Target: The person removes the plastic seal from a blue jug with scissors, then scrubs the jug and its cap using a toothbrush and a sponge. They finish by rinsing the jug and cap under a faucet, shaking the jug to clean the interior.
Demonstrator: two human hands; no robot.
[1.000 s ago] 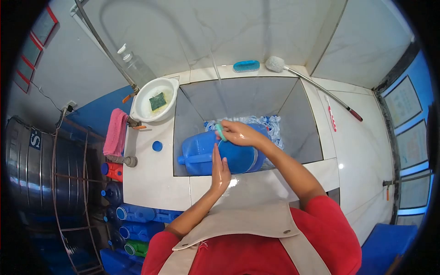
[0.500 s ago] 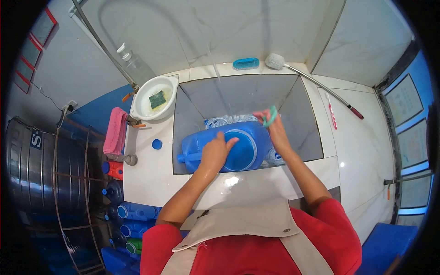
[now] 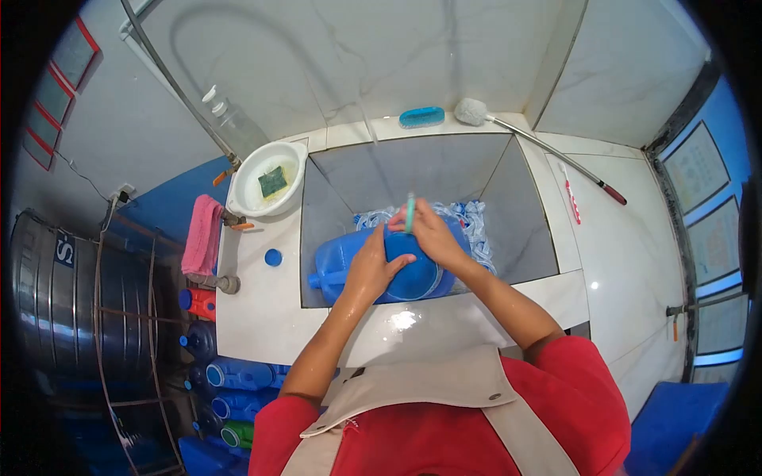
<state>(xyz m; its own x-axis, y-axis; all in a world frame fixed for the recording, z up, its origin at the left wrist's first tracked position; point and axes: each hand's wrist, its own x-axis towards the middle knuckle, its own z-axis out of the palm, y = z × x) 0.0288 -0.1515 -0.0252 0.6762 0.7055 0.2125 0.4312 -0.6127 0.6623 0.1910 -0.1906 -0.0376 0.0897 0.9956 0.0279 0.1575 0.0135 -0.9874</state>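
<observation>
A blue water jug [image 3: 337, 258] lies on its side in the tiled sink [image 3: 520, 214], its wide round mouth [image 3: 421, 282] facing up toward me. My left hand [image 3: 371, 266] grips the left side of the mouth's rim, thumb over the opening. My right hand [image 3: 429, 238] is closed around a teal-green strip-like tool [image 3: 410, 214] at the far edge of the mouth, close to my left fingertips. Its exact kind is not clear. Crumpled clear-and-blue plastic pieces [image 3: 475, 226] lie in the sink behind and beside the jug.
On the left ledge are a white basin [image 3: 298, 163] with a sponge [image 3: 272, 182], a blue cap [image 3: 273, 257] and a pink towel [image 3: 203, 236]. A blue brush [image 3: 421, 117], a long-handled scrubber [image 3: 556, 151] and a toothbrush [image 3: 571, 198] lie behind and right. Several jugs [image 3: 238, 373] stand lower left.
My right hand has moved left with the teal-green tool, from beyond the jug's right side to the mouth's far edge. My left hand stays at the rim.
</observation>
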